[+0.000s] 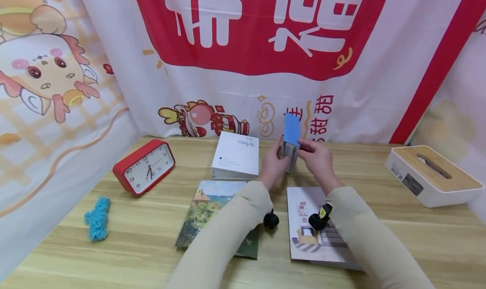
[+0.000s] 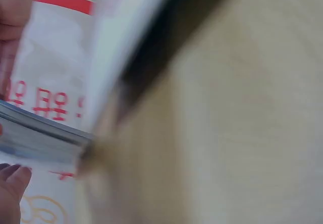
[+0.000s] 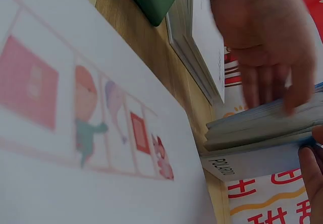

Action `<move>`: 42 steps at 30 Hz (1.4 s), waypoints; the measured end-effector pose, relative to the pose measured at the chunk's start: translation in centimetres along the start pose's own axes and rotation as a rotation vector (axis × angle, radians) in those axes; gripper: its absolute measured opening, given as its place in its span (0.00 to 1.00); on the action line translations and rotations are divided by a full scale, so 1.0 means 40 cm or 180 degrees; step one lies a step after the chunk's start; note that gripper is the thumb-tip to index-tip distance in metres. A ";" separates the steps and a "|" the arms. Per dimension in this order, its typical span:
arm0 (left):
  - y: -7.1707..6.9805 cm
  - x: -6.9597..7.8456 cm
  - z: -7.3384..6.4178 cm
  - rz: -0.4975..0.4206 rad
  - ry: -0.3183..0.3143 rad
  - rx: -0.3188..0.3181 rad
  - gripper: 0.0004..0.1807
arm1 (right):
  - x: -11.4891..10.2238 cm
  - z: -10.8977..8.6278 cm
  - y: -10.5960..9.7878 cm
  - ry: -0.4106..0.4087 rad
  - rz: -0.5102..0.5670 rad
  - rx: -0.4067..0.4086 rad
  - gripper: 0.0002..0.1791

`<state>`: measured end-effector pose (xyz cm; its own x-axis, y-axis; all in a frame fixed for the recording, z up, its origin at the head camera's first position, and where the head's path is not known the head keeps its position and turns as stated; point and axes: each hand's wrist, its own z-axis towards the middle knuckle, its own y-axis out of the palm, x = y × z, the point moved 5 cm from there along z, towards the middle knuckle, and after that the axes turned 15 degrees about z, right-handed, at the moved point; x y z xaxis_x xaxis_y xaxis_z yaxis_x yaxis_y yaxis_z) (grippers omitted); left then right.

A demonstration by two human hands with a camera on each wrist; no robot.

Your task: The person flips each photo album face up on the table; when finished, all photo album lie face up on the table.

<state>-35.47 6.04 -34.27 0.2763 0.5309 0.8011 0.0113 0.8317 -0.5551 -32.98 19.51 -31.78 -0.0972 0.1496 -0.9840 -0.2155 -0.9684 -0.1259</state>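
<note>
Toward the back of the wooden table (image 1: 133, 255), a small blue album (image 1: 292, 129) stands upright, pinched by both the left hand (image 1: 275, 164) and the right hand (image 1: 318, 159). Only the right wrist view shows its dark lettering and leaves parting; the red clock (image 1: 146, 166) and tissue box (image 1: 433, 179) appear solely from the head.

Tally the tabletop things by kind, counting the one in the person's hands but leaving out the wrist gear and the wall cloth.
Books: 4 (blue book, white book, landscape book, cartoon book)
Clock: 1
Yarn bundle: 1
Tissue box: 1
Total: 7
</note>
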 end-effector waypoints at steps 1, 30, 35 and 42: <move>-0.009 0.012 0.003 0.0025 0.0026 0.0009 0.39 | -0.001 -0.001 0.000 -0.0039 -0.0025 0.0013 0.20; -0.028 0.174 0.054 0.2803 0.1420 -0.0606 0.21 | 0.108 -0.015 0.014 0.0822 0.1029 0.0123 0.24; -0.018 0.191 0.050 0.3318 0.1552 -0.0563 0.20 | 0.117 -0.015 0.020 0.0875 0.1171 0.0107 0.26; 0.005 0.208 0.050 0.4025 0.1731 -0.0748 0.18 | 0.143 -0.006 0.025 0.0982 0.1253 0.0139 0.24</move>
<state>-35.09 10.95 -27.28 0.5536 0.7184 -0.4213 -0.3787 -0.2334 -0.8956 -33.52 19.34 -37.56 0.1111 -0.2978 -0.9481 -0.2612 -0.9292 0.2613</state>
